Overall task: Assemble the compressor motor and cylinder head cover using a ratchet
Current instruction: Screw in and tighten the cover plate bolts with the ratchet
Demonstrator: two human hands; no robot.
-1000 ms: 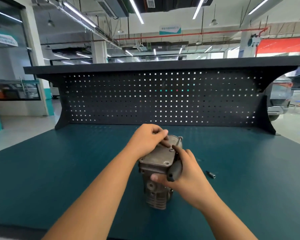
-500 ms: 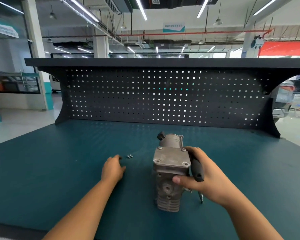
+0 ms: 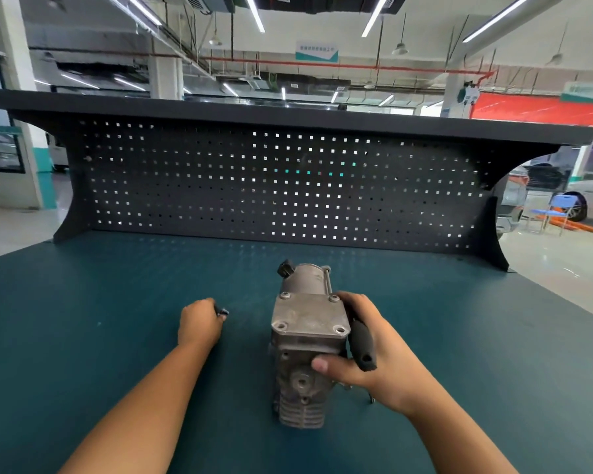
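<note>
Two bare hands are at a grey cast-metal compressor, which stands about midway across the teal bench top, nearer its front edge than the black pegboard behind. The metal is dull and smudged. On top sits the flat, roughly square cylinder head cover, with a fastening point at each of its four corners; which of these carry bolts is hard to tell. Behind the cover lies the round motor, with a small black connector at its left end. Below the cover the housing shows round ports, then ribbed fins at the bottom, facing the camera.

Overhead, a white and teal sign hangs from the ceiling, its writing too small to read.

Left of the compressor and apart from it, the left hand lies knuckles-up on the bench. Its fingers are curled together with their tips at a small dark bolt; whether they pinch it cannot be told. The right hand is at the compressor's right side. Its fingers wrap the black handle of the ratchet against the palm, the thumb presses flat on the front of the housing, and the forefinger tip touches the cover's far right corner. A bit of the ratchet's metal shows beneath the hand.
</note>
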